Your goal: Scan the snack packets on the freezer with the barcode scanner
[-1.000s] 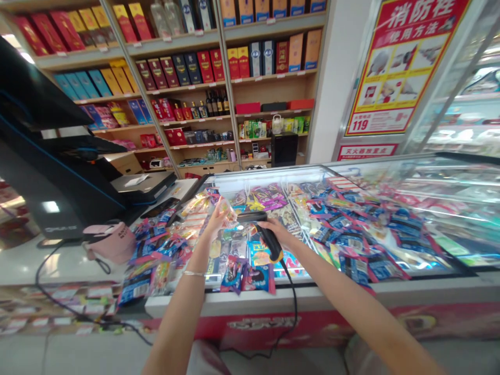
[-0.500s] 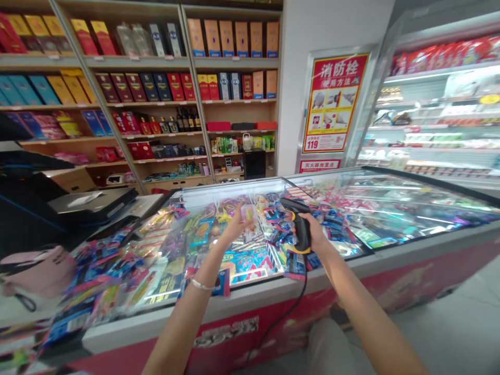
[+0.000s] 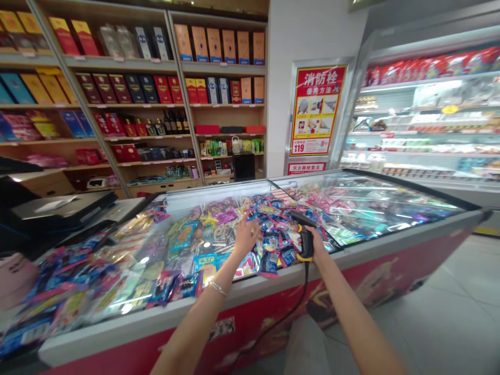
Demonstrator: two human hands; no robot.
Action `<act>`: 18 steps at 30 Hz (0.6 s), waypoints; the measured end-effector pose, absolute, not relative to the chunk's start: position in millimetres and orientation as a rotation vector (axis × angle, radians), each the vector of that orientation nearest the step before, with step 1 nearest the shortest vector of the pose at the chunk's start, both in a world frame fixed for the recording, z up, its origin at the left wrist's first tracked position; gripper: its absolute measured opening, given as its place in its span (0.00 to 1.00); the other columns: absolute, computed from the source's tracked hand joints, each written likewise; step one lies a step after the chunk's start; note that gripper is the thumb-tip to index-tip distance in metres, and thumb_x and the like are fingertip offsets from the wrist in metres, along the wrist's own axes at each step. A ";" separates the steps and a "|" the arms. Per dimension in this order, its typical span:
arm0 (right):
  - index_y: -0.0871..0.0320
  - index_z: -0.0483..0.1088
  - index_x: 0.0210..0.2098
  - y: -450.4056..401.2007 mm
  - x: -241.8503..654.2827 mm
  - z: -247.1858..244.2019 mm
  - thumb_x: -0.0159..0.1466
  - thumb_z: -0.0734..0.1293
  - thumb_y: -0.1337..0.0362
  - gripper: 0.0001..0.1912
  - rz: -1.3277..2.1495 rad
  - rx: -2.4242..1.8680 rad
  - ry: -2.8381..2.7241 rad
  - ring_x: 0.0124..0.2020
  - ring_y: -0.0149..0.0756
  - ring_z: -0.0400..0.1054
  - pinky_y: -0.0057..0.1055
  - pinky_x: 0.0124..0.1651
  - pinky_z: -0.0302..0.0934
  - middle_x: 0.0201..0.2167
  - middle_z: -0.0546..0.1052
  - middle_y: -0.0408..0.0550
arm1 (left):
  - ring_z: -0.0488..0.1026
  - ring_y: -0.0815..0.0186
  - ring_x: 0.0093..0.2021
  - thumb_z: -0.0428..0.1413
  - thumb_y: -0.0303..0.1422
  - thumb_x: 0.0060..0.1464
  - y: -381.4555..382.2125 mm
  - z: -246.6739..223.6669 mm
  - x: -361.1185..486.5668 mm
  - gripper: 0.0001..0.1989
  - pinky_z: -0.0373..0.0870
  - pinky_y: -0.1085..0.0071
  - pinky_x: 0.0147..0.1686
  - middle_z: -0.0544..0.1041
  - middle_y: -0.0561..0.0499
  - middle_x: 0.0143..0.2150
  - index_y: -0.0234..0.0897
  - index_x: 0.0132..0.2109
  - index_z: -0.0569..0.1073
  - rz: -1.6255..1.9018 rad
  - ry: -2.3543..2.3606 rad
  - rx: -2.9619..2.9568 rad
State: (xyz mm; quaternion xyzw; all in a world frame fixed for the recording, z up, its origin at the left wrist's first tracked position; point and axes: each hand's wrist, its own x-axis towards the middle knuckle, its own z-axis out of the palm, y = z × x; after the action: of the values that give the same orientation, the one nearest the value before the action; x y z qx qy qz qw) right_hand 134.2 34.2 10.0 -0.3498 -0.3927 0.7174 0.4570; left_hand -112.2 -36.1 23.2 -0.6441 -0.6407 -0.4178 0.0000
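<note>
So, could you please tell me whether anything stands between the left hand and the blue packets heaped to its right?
Nothing visible does: the left hand is at the edge of the blue packets, though whether it touches one is unclear. The scanner in the right hand is farther right, not between them.

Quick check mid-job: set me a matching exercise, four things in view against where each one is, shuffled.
1. Barcode scanner
2. Bracelet
3. Red poster
4. Black cable

A. On the white wall
B. Hanging before the freezer
C. Gripped by the right hand
D. Around the left wrist

Pairs: 1-C, 2-D, 3-A, 4-B.
</note>
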 end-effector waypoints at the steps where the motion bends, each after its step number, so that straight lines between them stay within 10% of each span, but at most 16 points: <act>1: 0.60 0.71 0.33 35.4 133.4 7.5 0.58 0.63 0.53 0.15 1.785 -0.853 -0.952 0.14 0.30 0.62 0.24 0.15 0.58 0.16 0.70 0.44 | 0.57 0.52 0.64 0.47 0.42 0.61 -35.8 21.2 -111.2 0.20 0.54 0.54 0.62 0.63 0.41 0.63 0.39 0.54 0.73 -1.261 -2.023 -2.062; 10: 0.62 0.71 0.30 30.5 126.3 12.2 0.55 0.72 0.62 0.09 1.641 -0.897 -0.885 0.15 0.27 0.65 0.21 0.16 0.62 0.23 0.76 0.46 | 0.44 0.55 0.70 0.45 0.40 0.62 -32.8 4.3 -108.7 0.22 0.48 0.50 0.65 0.57 0.48 0.68 0.44 0.61 0.66 -0.946 -2.010 -2.213; 18: 0.62 0.70 0.28 30.4 124.9 16.3 0.54 0.70 0.68 0.04 1.616 -0.999 -0.829 0.14 0.27 0.66 0.21 0.15 0.63 0.20 0.74 0.44 | 0.52 0.56 0.68 0.46 0.45 0.62 -36.8 28.4 -109.7 0.22 0.51 0.53 0.64 0.62 0.47 0.66 0.44 0.58 0.70 -0.995 -2.101 -2.145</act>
State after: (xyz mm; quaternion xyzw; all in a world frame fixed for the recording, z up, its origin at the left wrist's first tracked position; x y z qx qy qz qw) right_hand 124.9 30.4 16.3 -0.4147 -0.3441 0.6710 0.5093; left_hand -109.7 -36.8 28.4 -0.6782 -0.6641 -0.3145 -0.0106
